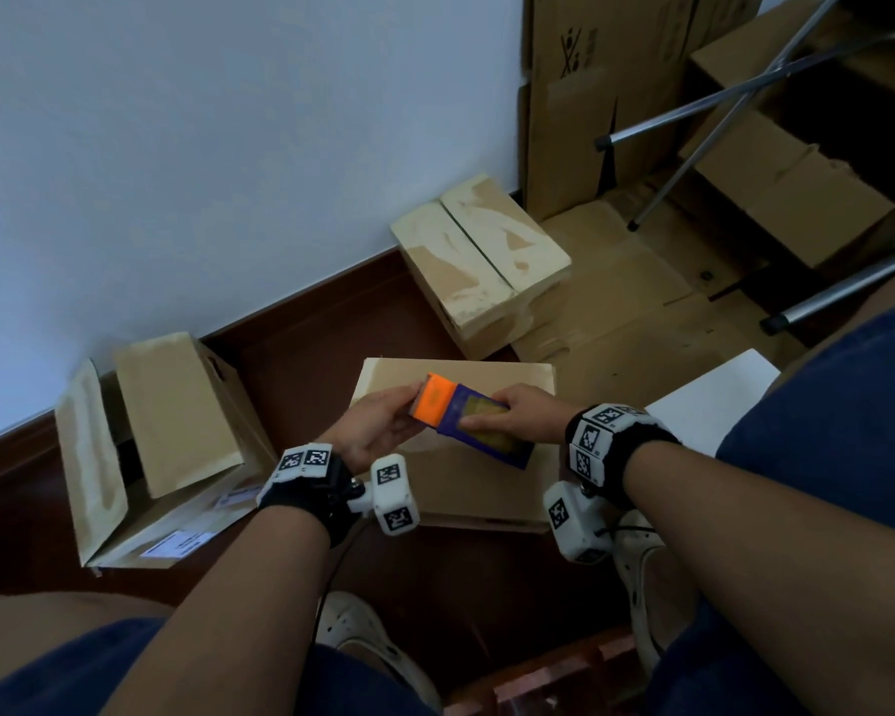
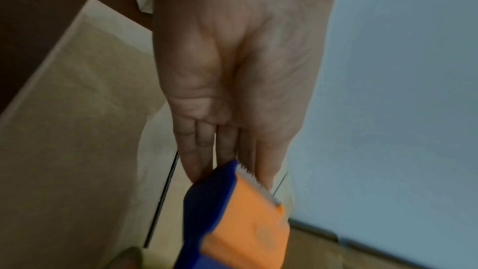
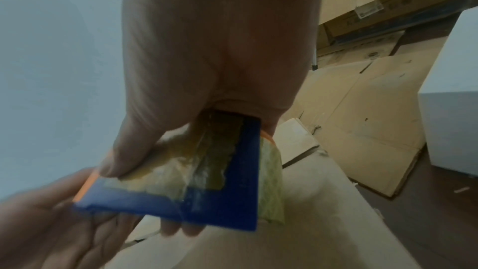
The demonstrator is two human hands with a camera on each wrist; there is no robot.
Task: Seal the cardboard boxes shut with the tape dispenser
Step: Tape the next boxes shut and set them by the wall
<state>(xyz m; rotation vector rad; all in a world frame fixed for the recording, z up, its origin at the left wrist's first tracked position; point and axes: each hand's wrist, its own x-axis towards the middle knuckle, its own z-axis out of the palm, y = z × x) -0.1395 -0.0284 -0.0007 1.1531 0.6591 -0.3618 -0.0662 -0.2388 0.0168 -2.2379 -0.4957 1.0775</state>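
Note:
The tape dispenser, blue with an orange blade end and yellowish tape, is held in the air over a closed cardboard box on the floor in front of me. My right hand grips its blue body, thumb on top and fingers underneath. My left hand lies palm up with straight fingers touching the orange blade end. The right wrist view shows the dispenser with crinkled tape across it. Whether the left thumb pinches any tape is not visible.
An open box with raised flaps stands at the left by the wall. Another closed box sits farther back. Flattened cardboard, tall cartons, metal legs and a white box crowd the right.

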